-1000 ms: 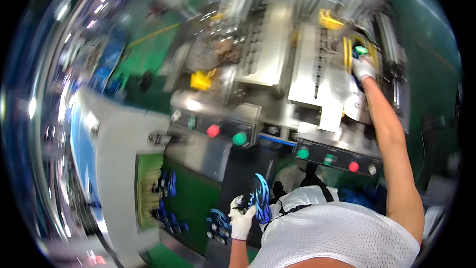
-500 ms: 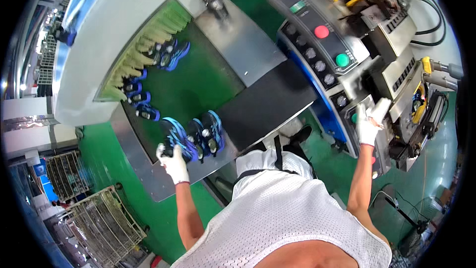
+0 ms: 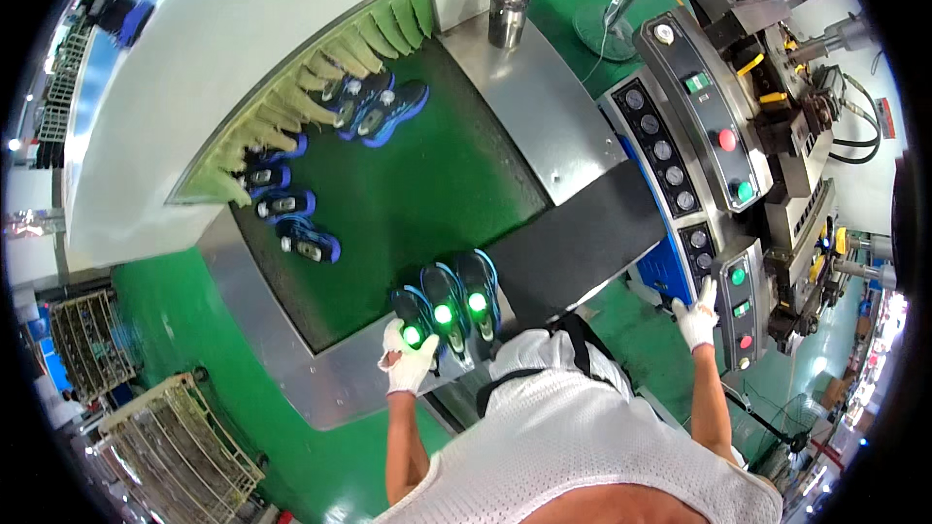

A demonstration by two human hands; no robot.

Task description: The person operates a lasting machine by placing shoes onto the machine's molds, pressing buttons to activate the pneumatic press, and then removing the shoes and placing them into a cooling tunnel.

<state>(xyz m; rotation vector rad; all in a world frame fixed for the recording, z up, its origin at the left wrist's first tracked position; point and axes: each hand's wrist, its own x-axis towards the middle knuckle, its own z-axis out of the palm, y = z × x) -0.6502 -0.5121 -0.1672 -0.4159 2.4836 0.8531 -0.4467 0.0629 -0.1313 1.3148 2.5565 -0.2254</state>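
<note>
Left hand [image 3: 408, 361], gloved in white, is at the near end of the left shoe [image 3: 412, 311]. Grip is closed around that end, thumb one side, fingers the other; probably the easy place to take it, as that end faces the person and the sides are tight to the neighbour. The middle shoe [image 3: 439, 286] and the right shoe [image 3: 479, 277] sit alongside, close together, all three pointing away from the wearer. Likely lined up to keep them in order and within arm's reach. Each has a bright green round spot on its near end; can't tell if lamp or glare.

Right hand [image 3: 696, 317], same glove, fingers spread, grip released, nothing in it. It's just beside the small control panel [image 3: 741, 306]; can't tell if it's touching.

The three shoes straddle the near edge of the metal bench [image 3: 335, 383], toes over a green surface [image 3: 427, 180], likely a belt. More shoes [image 3: 393, 116] lie over by the pale fringe [image 3: 325, 68], some partly under it. Black slab [image 3: 582, 233] fills the gap toward the panels. Steel bottle [image 3: 508, 12] at the far corner. Green floor [image 3: 184, 306], wire rack [image 3: 184, 446] lower left.
</note>
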